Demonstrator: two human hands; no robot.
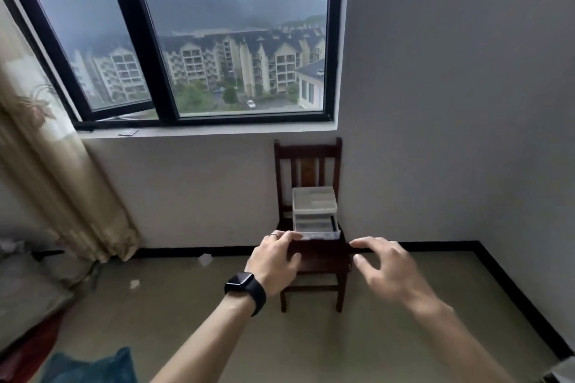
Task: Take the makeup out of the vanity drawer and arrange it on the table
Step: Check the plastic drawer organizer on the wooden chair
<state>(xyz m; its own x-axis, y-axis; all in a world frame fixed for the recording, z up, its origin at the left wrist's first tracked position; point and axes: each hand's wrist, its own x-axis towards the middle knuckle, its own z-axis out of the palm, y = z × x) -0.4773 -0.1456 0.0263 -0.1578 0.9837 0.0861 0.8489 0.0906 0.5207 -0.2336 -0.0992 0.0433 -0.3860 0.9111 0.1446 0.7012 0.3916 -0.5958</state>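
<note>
My left hand (273, 261) and right hand (382, 267), fingers loosely spread and holding nothing, hover before the clear plastic drawer unit (314, 199) on the wooden chair (308, 148). Its lower drawer (320, 236) is pulled out, the contents too blurred to name.

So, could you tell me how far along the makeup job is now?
Done: the lower drawer of the clear drawer unit on the wooden chair stands pulled out. In hand: nothing; the left hand and right hand reach toward it, open and empty. Left: taking items out and arranging them; none shows outside the drawer.

Wooden chair (308, 150), window (233, 40), curtain (56, 183)
</note>
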